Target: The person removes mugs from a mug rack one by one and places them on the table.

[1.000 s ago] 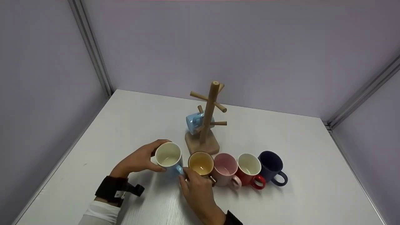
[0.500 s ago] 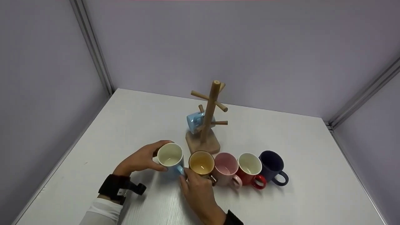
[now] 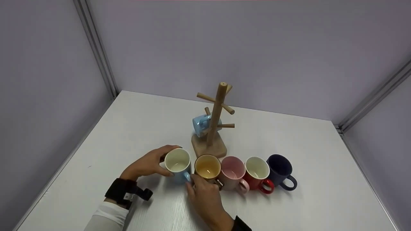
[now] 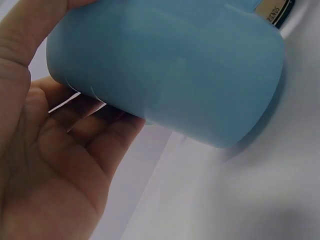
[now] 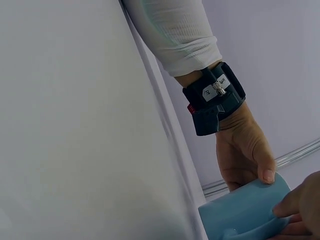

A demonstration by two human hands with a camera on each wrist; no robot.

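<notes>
L hand (image 3: 147, 163) fingers curl round the light blue mug (image 3: 177, 164), upright on the table (image 3: 128, 128) at the left end of the mug row. R hand (image 3: 204, 197) fingers pinch its handle (grip partly hidden). Next: yellow mug (image 3: 207, 167), w/ wooden mug tree (image 3: 214, 122) behind.

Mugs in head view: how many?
6. One light blue ceramic mug hangs on the wooden mug tree. Five stand in a row: light blue mug gripped by the left hand, yellow, pink, red, navy. None visibly hidden.
</notes>
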